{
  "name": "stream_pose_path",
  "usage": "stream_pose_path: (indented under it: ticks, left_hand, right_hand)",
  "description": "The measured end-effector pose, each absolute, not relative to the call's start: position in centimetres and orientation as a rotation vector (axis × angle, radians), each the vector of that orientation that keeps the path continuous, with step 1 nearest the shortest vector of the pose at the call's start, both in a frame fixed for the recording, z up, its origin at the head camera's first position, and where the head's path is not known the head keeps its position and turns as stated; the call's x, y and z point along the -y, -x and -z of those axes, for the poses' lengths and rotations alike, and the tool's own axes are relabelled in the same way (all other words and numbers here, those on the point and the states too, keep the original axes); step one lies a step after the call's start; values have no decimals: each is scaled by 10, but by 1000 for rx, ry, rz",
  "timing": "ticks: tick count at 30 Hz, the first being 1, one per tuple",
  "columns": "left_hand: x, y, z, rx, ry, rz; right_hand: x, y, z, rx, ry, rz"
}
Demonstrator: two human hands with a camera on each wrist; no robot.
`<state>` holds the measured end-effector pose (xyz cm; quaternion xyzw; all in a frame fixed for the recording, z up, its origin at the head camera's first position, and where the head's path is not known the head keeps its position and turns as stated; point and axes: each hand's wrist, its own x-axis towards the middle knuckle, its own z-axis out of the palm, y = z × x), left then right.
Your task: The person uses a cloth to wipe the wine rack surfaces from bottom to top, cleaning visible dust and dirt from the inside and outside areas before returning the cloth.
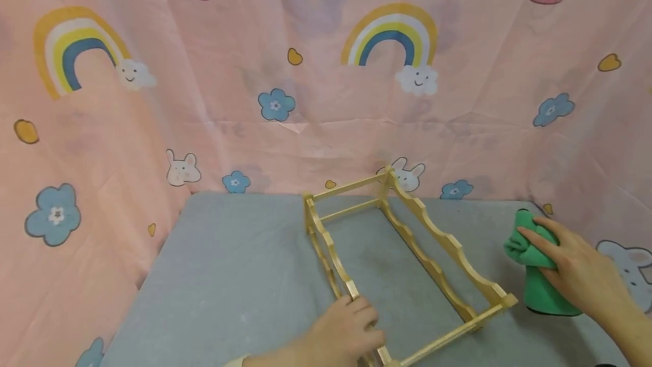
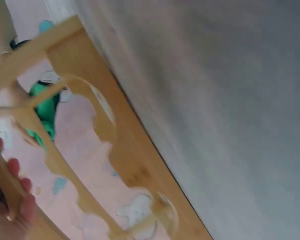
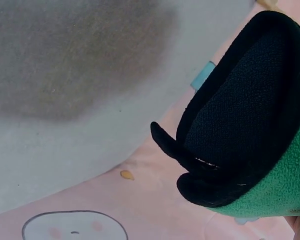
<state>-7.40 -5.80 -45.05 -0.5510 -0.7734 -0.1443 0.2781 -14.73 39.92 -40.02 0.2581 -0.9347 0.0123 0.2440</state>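
Note:
A light wooden rack point(image 1: 450, 246) with wavy scalloped side rails lies lengthwise over the grey surface, its frame open in the middle. My left hand point(image 1: 338, 330) grips the rail on its near left side. The left wrist view shows those fingers point(image 2: 27, 207) curled round a wooden bar point(image 2: 10, 185). Off the rack's right side, my right hand point(image 1: 586, 268) holds a folded green cloth point(image 1: 550, 296) with black edging, bunched between thumb and fingers. In the right wrist view the green cloth point(image 3: 270, 197) hangs in a loop, and most of that hand is hidden.
A grey-covered table point(image 1: 219, 276) spreads under the rack and to its left. Pink patterned curtains point(image 1: 229, 72) with rainbows, flowers and rabbits stand close behind the table and along both sides.

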Motion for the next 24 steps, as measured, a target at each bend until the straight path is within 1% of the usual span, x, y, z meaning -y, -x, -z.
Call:
stream_pose_path:
  ticks: [6,11,15,19,24]
  left_hand:
    - [79,88,442,2154,1644,481]
    - [97,101,433,2188,1670,575]
    - [111,109,428,2257,1658,671]
    - [127,112,427,2368,1584,763]
    - [142,113,428,2404,1497,737]
  right_hand:
    - [-403,146,401,2559,-683,-33]
    - [-404,145,401,2558,-686,-39]
    - [-404,145,400,2559,-691,-38]
    - [-403,144,400,2566,-692,-24]
    - [-401,142,400,2560,-677,-22]
